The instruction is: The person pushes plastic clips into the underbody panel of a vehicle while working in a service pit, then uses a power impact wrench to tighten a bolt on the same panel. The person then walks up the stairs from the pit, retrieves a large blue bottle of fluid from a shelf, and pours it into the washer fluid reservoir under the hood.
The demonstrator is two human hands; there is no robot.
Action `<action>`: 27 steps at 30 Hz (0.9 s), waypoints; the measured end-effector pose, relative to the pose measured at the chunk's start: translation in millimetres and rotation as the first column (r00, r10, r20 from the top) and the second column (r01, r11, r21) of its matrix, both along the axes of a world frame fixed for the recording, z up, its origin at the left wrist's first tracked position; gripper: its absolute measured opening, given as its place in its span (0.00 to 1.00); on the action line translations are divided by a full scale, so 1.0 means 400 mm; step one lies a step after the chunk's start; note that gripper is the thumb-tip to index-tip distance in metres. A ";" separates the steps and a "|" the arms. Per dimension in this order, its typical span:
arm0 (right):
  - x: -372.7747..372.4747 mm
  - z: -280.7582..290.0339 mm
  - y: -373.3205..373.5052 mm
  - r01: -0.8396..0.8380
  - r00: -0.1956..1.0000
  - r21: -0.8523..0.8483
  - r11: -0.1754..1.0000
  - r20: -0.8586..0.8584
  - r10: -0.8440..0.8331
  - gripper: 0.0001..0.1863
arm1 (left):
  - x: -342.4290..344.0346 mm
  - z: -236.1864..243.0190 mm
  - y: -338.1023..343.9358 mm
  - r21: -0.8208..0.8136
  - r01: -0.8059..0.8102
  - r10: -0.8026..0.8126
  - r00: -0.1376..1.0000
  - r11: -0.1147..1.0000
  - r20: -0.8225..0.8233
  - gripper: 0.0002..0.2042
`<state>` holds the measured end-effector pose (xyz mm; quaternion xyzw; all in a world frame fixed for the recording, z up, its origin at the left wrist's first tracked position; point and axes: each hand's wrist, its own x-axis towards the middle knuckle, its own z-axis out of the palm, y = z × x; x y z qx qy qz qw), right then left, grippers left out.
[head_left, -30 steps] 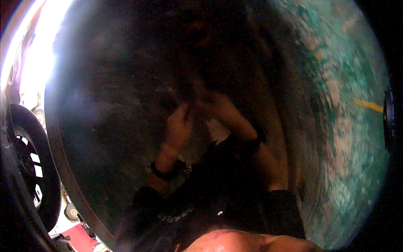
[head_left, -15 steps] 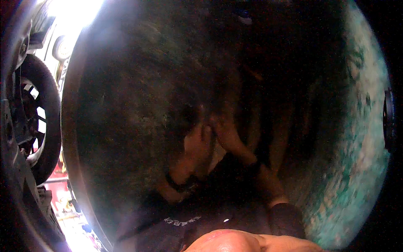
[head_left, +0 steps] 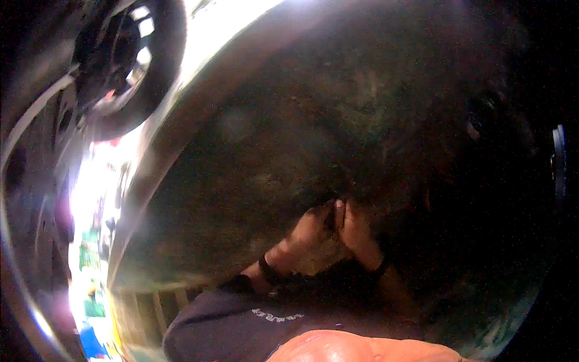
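Head view: bare left hand (head_left: 309,225) and bare right hand (head_left: 356,228), fingers bent, nearly meet. I can't tell what they hold.

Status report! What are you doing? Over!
Left grip and right grip close together. Too dark to see anything held. Wheel upper left, away from both.

At your far left, a black-tyred spoked wheel (head_left: 167,66) borders a glaring strip of white light (head_left: 86,196); near left, you have blurred green, blue and yellow patches (head_left: 93,309). Before you spreads a dark, mottled brown-green surface (head_left: 253,130), deeply shadowed rightward.
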<state>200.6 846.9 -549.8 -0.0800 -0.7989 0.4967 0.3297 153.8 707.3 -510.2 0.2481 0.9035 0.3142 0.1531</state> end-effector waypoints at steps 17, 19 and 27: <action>0.029 -0.294 0.245 -0.823 0.567 0.189 0.535 0.217 0.795 0.19 | 0.339 -0.017 0.403 -0.108 -0.834 0.699 0.518 0.542 -0.492 0.10; 0.031 -0.112 0.092 -0.806 0.550 -0.112 0.581 0.220 0.805 0.21 | 0.310 0.085 0.291 0.324 -0.821 0.879 0.404 0.470 -0.252 0.12; 0.110 0.084 0.154 -0.921 0.334 -0.097 0.376 0.295 0.895 0.18 | 0.437 0.026 0.284 0.504 -0.765 0.511 0.270 -0.401 0.816 0.16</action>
